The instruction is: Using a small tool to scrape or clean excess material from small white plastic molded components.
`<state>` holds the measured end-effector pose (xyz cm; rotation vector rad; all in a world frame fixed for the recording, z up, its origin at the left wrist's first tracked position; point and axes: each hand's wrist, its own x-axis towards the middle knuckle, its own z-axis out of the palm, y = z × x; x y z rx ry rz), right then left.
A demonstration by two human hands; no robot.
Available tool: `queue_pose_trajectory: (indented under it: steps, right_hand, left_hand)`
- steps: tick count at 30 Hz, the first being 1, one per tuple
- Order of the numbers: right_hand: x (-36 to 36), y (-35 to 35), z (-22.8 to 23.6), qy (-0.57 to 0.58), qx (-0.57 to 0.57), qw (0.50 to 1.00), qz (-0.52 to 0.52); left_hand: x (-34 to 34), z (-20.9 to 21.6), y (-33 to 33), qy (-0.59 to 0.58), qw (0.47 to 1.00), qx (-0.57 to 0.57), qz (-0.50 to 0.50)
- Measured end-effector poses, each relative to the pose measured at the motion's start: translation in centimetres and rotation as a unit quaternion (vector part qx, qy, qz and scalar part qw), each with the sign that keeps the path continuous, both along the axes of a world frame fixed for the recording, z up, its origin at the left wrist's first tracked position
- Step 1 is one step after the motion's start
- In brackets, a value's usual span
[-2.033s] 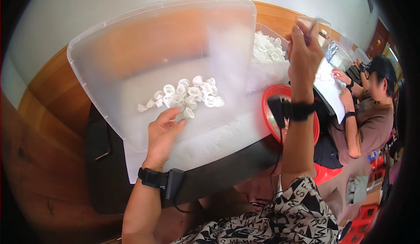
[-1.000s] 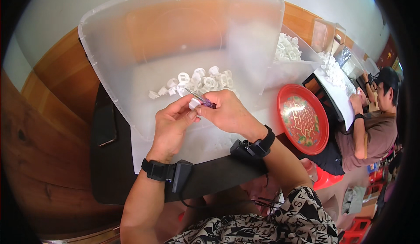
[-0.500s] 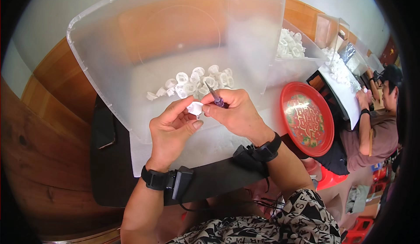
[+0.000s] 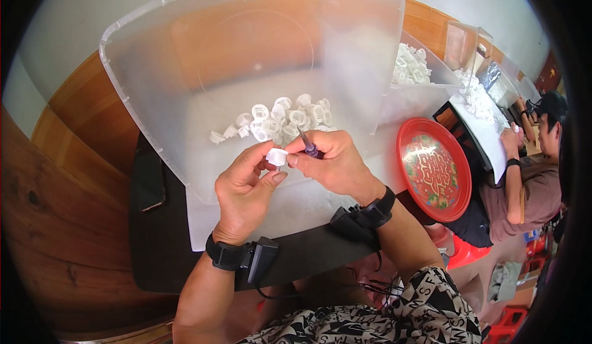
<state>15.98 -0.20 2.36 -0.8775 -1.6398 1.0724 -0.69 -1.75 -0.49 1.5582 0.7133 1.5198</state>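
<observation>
My left hand (image 4: 242, 187) pinches a small round white plastic part (image 4: 277, 157) between thumb and fingers. A thin stub sticks down from the part near the thumb. My right hand (image 4: 340, 164) is closed round a small pointed tool (image 4: 311, 149) with a dark purple handle and a narrow grey tip that slants up and away; its exact kind is unclear. The right thumb and fingertips touch the part's right side. Just beyond both hands, a heap of similar white plastic parts (image 4: 271, 119) lies in a large translucent plastic bin (image 4: 246, 42) tipped with its opening toward me.
A pale sheet (image 4: 209, 217) covers some of the dark table (image 4: 154, 245); a dark phone-like object (image 4: 151, 184) lies at left. To the right are a round red tray (image 4: 404, 165) and another bin (image 4: 431, 94) of white parts. Farther right, a person (image 4: 524, 190) works at another table.
Both hands have shifted slightly right. The white part has turned, so its side now shows more, and the tool's tip sits a little lower and farther right.
</observation>
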Motion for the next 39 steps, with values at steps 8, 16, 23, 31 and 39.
queue_pose_trajectory:
  steps: [8,16,23,31,39]
  right_hand:
    - [-0.1,-0.3,0.5,-0.033,-0.013,0.999,0.005]
    - [0.4,0.0,1.2,0.009,-0.094,0.994,0.054]
    - [0.4,0.9,-0.6,0.158,-0.287,0.941,0.082]
    - [1.1,1.0,-1.3,0.239,-0.319,0.909,0.121]
    - [0.7,0.4,-1.0,0.254,-0.231,0.938,0.038]
  left_hand:
    - [-0.3,0.0,0.0,0.02,1.0,-0.003,-0.001]
    - [-0.3,0.3,0.3,0.001,0.999,-0.035,-0.041]
    - [0.3,0.3,0.3,0.001,0.997,0.024,-0.068]
    - [0.2,0.0,0.3,0.125,0.989,0.071,0.035]
    - [1.3,0.1,0.0,-0.001,0.992,-0.111,-0.064]
